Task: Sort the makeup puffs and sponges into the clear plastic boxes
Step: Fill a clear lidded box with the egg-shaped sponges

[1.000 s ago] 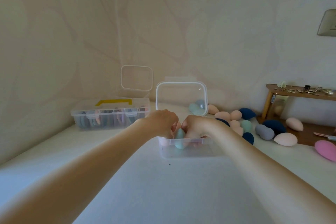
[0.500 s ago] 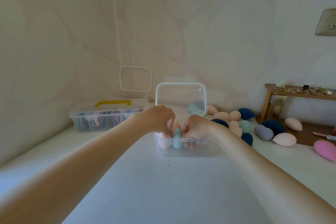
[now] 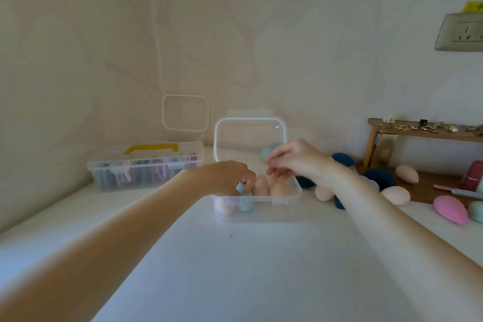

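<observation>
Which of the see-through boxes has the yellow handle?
The long clear box at the left by the wall has the yellow handle on its shut lid; the box under the hands stands open, without one.

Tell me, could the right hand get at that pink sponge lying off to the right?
Probably yes. The right hand hovers empty above the open clear box, and the pink sponge lies in the open on the white surface, nothing over it; other sponges lie between.

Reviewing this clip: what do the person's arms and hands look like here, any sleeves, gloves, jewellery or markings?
Both forearms are bare along all that shows, with no sleeve edge in view. The left hand and right hand wear no gloves. No ring, watch, bracelet or marking is visible on either wrist or on the fingers that show. The picture is soft, so nail detail cannot be told.
</observation>
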A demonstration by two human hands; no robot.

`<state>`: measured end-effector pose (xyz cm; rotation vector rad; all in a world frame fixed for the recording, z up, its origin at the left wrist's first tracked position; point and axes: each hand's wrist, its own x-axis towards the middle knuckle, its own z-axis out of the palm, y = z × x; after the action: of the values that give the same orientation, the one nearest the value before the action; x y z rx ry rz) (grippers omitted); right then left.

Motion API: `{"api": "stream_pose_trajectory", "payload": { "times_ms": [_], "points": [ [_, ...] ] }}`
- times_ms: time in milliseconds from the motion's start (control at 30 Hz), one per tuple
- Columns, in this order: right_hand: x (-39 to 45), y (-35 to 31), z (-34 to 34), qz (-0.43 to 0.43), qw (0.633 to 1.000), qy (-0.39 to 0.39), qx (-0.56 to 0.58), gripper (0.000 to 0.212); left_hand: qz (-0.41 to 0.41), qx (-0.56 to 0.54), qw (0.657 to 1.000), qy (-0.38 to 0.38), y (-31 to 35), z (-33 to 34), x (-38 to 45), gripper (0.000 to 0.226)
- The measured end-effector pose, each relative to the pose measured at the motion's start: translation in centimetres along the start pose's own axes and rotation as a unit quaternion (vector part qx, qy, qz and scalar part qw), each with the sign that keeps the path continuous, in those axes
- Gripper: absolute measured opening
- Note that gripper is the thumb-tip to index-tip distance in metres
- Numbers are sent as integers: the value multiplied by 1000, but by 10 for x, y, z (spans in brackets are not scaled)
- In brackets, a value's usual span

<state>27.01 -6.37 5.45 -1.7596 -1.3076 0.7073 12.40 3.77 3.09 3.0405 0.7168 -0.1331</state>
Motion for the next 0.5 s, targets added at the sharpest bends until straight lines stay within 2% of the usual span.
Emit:
{"api": "stream_pose_trajectory", "payload": {
  "times_ms": [67, 100, 133, 233, 333, 367, 433, 500],
  "points": [
    [4, 5, -22, -8, 991, 126, -34, 19, -3, -5, 1000, 9, -1, 2, 1, 17],
    [7, 11, -28, 0, 982, 163, -98, 18, -6, -5, 1000, 14, -1, 3, 1, 17],
    [8, 17, -32, 18, 970, 167, -173, 16, -7, -6, 1000, 18, -1, 4, 2, 18],
    [8, 38, -28, 69, 935, 103, -331, 22, -7, -6, 1000, 26, -1, 6, 2, 18],
    [1, 47, -24, 99, 884, 92, -448, 10, -8, -12, 1000, 27, -1, 6, 0, 17],
    [-2, 47, -25, 118, 866, 78, -479, 15, -10, -15, 999, 27, -2, 6, 1, 17],
    [-6, 51, -25, 149, 863, 46, -481, 31, -16, -12, 999, 27, -2, 8, 2, 19],
    [-8, 53, -24, 124, 877, 57, -461, 23, -16, -4, 999, 30, -1, 9, 3, 20]
  ]
}}
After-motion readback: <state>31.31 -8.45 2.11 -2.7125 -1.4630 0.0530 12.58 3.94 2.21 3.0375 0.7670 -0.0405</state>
